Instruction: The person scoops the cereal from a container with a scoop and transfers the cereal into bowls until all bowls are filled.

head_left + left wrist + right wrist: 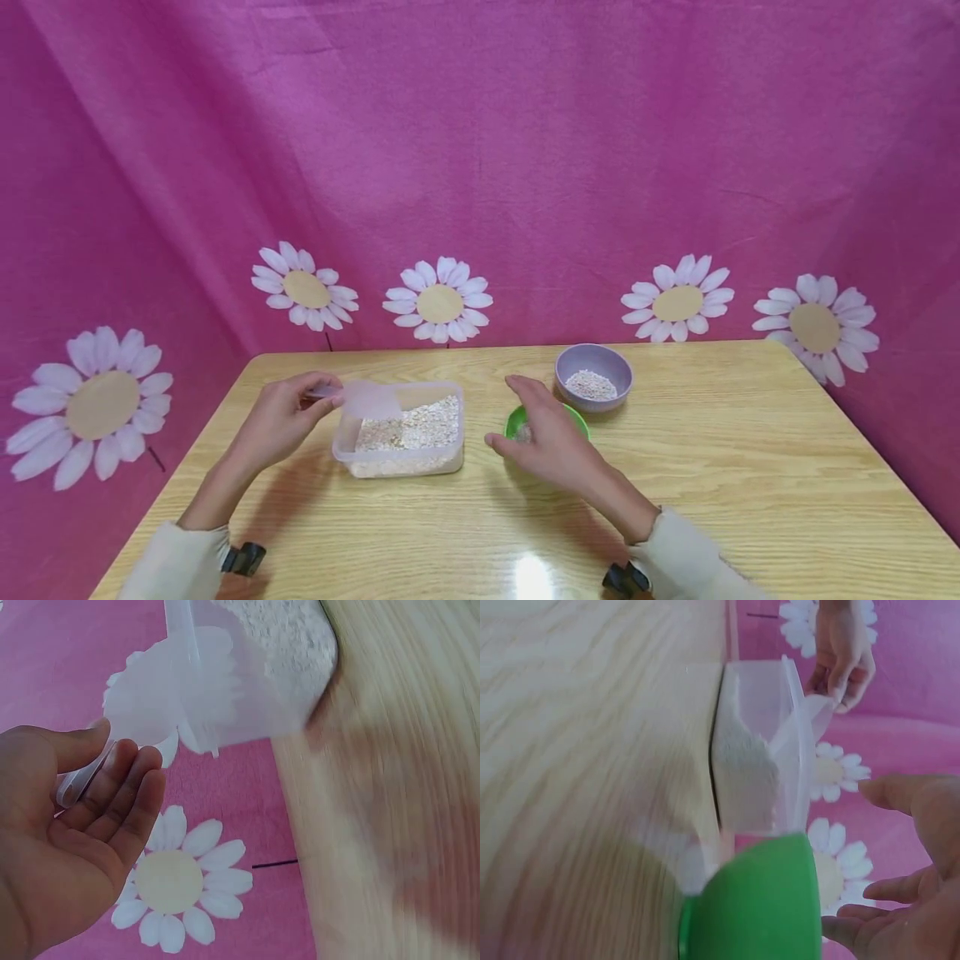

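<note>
From my remote seat, the fingers (124, 791) of the left hand (281, 421) pinch the handle of a clear plastic scoop (367, 400), thumb on top, holding its bowl just above the near-left corner of the clear container (405, 429) of pale grain; in the left wrist view the scoop looks blurred and I cannot tell whether it carries any grain. The right hand (543, 437) hangs loose, fingers (900, 791) relaxed and slightly spread, gripping nothing, over the green bowl (573, 415), which sits on the tabletop (712, 467) just right of the container. Behind the green bowl stands 1 purple bowl (594, 377) already holding grain. 4 paper daisies line the pink backdrop (525, 150) beyond the tabletop's far edge, with a 5th at left. As I judge it, the risk lies in that light 2-point pinch: a thin, slick handle could twist and spill grain across the tabletop between container and green bowl. The right hand also partly covers the green bowl's mouth, so grain tipped there might strike the knuckles, and a nudge could slide that small, light bowl.
</note>
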`<state>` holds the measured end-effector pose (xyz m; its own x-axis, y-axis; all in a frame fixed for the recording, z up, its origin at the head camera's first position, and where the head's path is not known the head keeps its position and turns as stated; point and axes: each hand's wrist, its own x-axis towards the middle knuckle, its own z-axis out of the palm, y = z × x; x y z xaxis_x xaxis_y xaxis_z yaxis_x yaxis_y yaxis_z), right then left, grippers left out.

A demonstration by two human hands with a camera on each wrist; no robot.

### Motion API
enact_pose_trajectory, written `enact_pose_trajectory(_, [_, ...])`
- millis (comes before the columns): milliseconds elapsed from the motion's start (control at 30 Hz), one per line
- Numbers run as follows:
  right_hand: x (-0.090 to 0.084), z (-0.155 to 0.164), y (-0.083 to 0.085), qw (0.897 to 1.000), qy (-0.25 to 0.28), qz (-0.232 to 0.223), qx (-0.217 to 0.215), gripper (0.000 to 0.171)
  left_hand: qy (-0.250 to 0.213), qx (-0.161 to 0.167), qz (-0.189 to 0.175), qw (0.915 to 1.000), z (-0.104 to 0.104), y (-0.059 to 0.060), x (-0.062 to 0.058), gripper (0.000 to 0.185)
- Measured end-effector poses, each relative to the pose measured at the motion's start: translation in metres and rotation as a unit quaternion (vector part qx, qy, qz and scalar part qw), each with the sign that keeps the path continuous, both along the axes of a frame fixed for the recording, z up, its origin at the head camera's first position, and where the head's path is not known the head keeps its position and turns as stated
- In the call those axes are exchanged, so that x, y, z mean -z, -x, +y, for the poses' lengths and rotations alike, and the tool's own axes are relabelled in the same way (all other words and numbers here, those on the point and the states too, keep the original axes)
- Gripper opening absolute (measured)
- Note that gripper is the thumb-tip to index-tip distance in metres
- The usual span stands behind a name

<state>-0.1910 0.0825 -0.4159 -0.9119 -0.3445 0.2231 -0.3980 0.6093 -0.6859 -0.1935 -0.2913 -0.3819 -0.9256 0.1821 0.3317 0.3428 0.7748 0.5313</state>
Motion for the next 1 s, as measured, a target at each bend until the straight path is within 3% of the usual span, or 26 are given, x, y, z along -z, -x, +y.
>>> enact_pose_trajectory(433, [0.013, -0.042, -0.003, 0.998, 0.031, -0.033, -0.039, 0.087, 0.078, 0.044, -0.021, 0.9958, -0.006, 0.013, -0.016, 0.008])
enact_pose_trajectory(633, [0.02, -0.055, -0.003, 0.996, 0.044, -0.043, -0.057, 0.091, 0.093, 0.057, -0.022, 0.9938, 0.0, 0.022, -0.007, 0.007])
enact_pose_trajectory(1000, [0.028, -0.068, -0.003, 0.996, 0.037, -0.062, -0.047, 0.096, 0.048, 0.06, -0.039, 0.9963, 0.017, 0.026, 0.009, 0.012])
